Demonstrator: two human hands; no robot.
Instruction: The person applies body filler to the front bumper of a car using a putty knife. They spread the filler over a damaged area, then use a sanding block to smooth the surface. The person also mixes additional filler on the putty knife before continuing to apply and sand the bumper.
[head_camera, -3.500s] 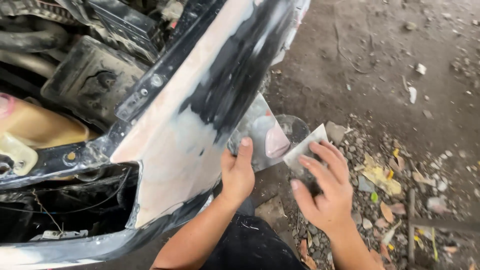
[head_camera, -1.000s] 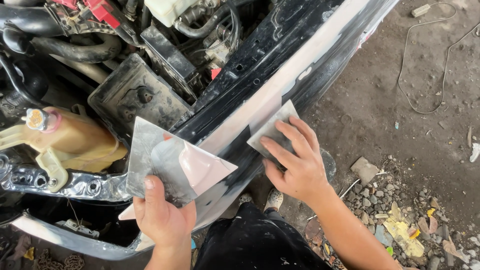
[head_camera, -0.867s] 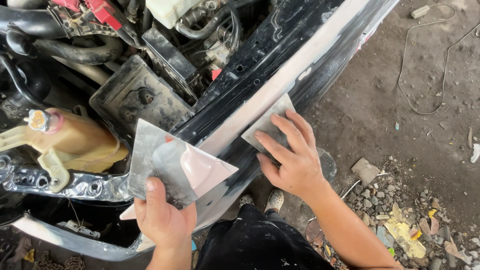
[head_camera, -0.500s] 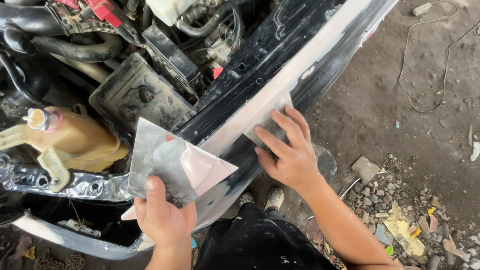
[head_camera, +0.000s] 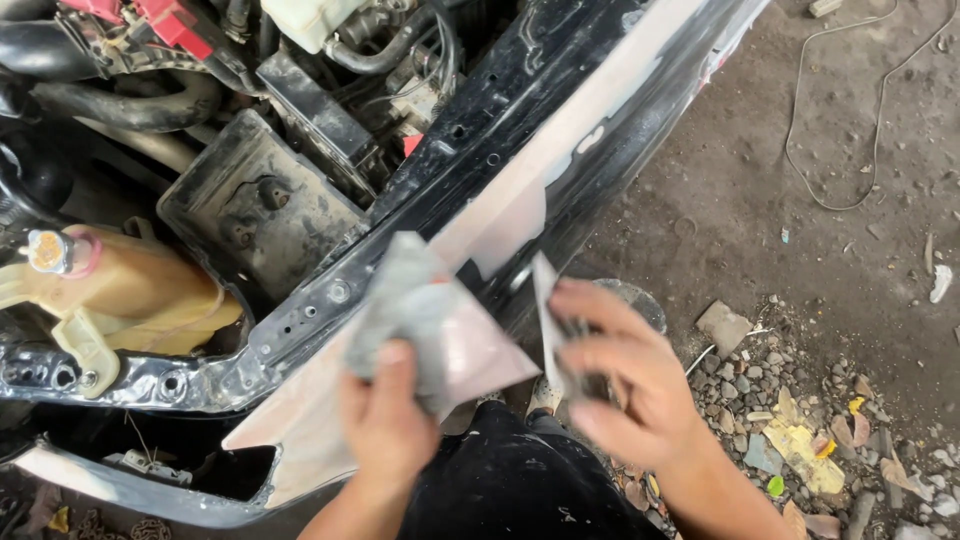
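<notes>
My left hand (head_camera: 385, 425) grips a flat grey mixing board (head_camera: 430, 325) smeared with pinkish filler, held over the car's front panel (head_camera: 520, 215). My right hand (head_camera: 625, 385) holds a thin flat spreader (head_camera: 548, 310) edge-on, just right of the board and lifted off the panel. Both hands are blurred by motion. The panel is black with a long pale strip of filler running diagonally up to the right.
An open engine bay lies at the upper left, with a black battery tray (head_camera: 255, 215), hoses and a yellowish fluid tank (head_camera: 120, 300). Dirt ground on the right carries stones (head_camera: 722, 325), scraps of litter and a thin wire (head_camera: 850, 110). My dark trousers (head_camera: 500, 480) fill the bottom centre.
My right hand has lifted the spreader off the panel and brought it down beside the board. My left hand has shifted the board to the right, toward it.
</notes>
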